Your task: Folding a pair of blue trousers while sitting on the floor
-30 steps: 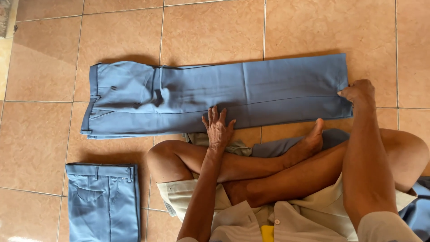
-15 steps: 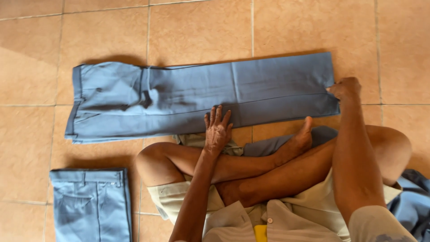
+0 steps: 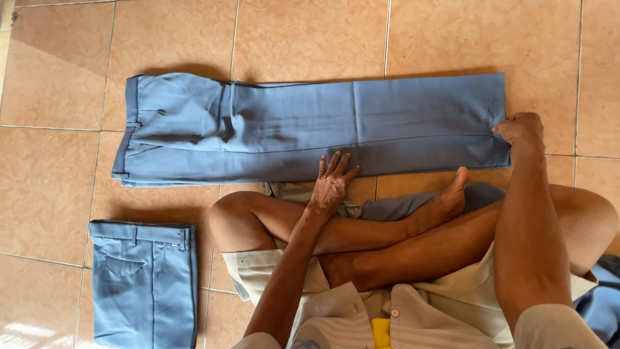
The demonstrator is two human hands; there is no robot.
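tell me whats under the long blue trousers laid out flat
The trousers lie on the tan tiled floor, with no other item visible beneath them. The floor directly underneath is covered.

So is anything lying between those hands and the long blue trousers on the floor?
Nothing visible: the left hand lies flat on the trousers at the near edge, and the right hand grips the hem end.

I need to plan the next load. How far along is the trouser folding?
Done: one folded pair of trousers lies on the tiled floor. In hand: a blue pair of trousers is laid flat at full length; the left hand presses its near edge, the right hand grips the hem. Left: no fold in it yet.
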